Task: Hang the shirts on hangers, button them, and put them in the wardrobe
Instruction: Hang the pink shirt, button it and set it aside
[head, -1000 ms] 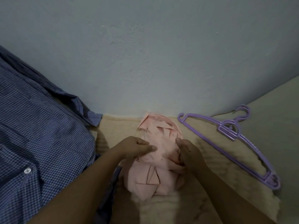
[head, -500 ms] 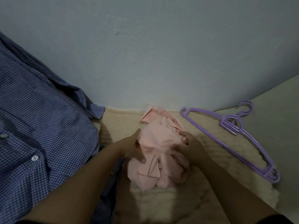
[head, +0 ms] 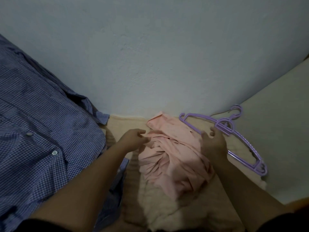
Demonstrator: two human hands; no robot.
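On the fuzzy cream blanket point(head: 167, 206), right by the wall point(head: 150, 56), a crumpled pink shirt point(head: 172, 156) is lying in a heap. Its top edge is almost touching the bottom of the wall. The left hand point(head: 133, 141) is sitting at the left edge of the pink shirt. Its fingers are loosely bent and a little apart, and the fingertips are touching the cloth near a fold. I cannot tell if they are pinching it. The right hand point(head: 213, 144) is resting on the right edge of the pink shirt. Its fingers are curling, but I cannot tell if they are gripping the cloth or only lying on it.

Just beside the right hand, a purple hanger point(head: 240, 139) is lying flat. It is slanting from near the wall down to the right, half on the blanket and half on a smooth pale surface point(head: 275, 139). Its hook is pointing at the wall.

Over on the left, a big blue checked shirt point(head: 41, 131) is spreading out with its white buttons showing. A strip of bare blanket is lying between the two shirts.
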